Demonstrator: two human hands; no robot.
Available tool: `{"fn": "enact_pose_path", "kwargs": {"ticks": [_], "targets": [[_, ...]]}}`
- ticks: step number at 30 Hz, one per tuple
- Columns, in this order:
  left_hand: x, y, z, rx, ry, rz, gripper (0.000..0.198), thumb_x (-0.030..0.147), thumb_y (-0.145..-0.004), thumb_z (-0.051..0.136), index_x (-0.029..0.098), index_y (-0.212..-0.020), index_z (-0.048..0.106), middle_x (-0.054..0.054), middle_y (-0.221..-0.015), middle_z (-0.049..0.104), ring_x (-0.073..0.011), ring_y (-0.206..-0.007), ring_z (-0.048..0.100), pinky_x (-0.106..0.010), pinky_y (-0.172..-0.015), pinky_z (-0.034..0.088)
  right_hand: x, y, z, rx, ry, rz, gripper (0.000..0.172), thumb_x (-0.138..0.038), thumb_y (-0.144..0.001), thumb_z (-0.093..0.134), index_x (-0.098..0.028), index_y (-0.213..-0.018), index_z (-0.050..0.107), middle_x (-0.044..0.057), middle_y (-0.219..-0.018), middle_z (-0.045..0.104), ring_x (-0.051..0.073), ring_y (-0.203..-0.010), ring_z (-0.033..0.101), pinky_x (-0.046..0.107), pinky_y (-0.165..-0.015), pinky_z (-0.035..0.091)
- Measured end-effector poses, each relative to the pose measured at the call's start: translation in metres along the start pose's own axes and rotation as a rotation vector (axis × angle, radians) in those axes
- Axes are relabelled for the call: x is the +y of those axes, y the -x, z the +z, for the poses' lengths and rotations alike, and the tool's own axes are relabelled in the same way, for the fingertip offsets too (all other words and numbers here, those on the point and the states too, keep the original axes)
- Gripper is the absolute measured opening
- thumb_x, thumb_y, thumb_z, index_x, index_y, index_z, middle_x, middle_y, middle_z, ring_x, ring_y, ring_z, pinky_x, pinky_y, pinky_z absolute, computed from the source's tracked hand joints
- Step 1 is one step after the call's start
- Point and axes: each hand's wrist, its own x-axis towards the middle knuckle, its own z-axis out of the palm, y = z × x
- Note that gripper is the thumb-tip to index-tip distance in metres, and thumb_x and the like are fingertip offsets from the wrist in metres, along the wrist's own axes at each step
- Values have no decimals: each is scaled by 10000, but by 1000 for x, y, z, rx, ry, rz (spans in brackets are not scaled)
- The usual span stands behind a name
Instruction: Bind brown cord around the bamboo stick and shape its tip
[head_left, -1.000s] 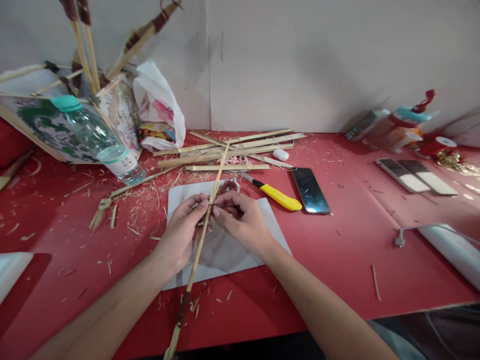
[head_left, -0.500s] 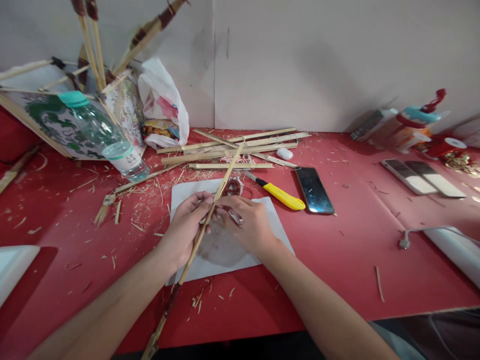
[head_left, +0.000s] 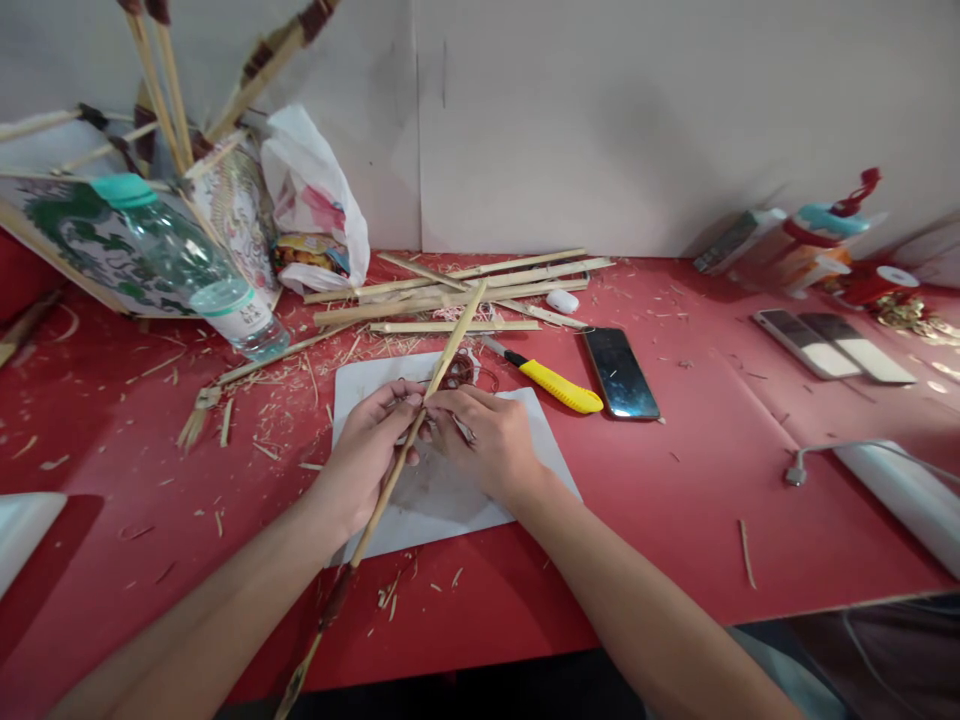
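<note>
A long bamboo stick (head_left: pixel 448 356) runs diagonally from the table's front edge up to the pile of bamboo strips. My left hand (head_left: pixel 367 455) is closed round its middle. My right hand (head_left: pixel 491 440) is closed too, its fingertips pinching at the stick right beside the left hand's fingers. Dark reddish thread (head_left: pixel 459 372) lies coiled just behind my hands; whether my right fingers hold it I cannot tell. Both hands rest over a white sheet (head_left: pixel 532 430) on the red table (head_left: pixel 675 500).
A yellow utility knife (head_left: pixel 559 386) and a dark phone (head_left: pixel 621 372) lie right of my hands. Bamboo strips (head_left: pixel 450 295) are piled behind, with a plastic bottle (head_left: pixel 191 275), a painted lantern frame and a white bag at the left. Two more phones (head_left: pixel 832 345) lie far right.
The bamboo stick has swung: its far end moved right, its near end left, so it lies more slanted. My hands stayed together at its middle.
</note>
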Motion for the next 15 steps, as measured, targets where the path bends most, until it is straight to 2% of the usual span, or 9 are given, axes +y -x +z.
{"fn": "enact_pose_path", "kwargs": {"ticks": [3, 7, 11, 15], "targets": [[-1, 0, 1, 5, -30, 24, 245, 325, -797, 810, 195, -958, 680, 7, -796, 656, -96, -641, 607, -158, -473, 490, -2, -2, 1, 27, -119, 61, 163, -202, -975, 537, -241, -1027, 686, 30, -900, 777, 162, -730, 699, 292, -675, 500], [-2, 0, 0, 31, -137, 111, 222, 374, -844, 761, 201, -971, 706, -4, -844, 672, -99, -663, 612, -173, -528, 522, -7, -5, 2, 36, -315, 179, 109, -186, -946, 544, -235, -969, 638, 4, -792, 724, 146, -635, 643, 279, -613, 480], [-2, 4, 1, 17, -231, 208, 234, 375, -840, 782, 204, -980, 704, -3, -842, 680, -96, -687, 605, -166, -584, 530, -14, -5, 4, 33, -376, 233, 99, -173, -925, 555, -236, -904, 629, -4, -771, 699, 138, -627, 618, 270, -596, 458], [-2, 4, 2, 5, -210, 202, 254, 389, -828, 802, 208, -970, 693, 1, -834, 670, -103, -707, 603, -166, -585, 531, -17, -3, 6, 57, -425, 262, 94, -178, -921, 556, -227, -899, 633, -3, -764, 693, 136, -633, 611, 265, -598, 455]]}}
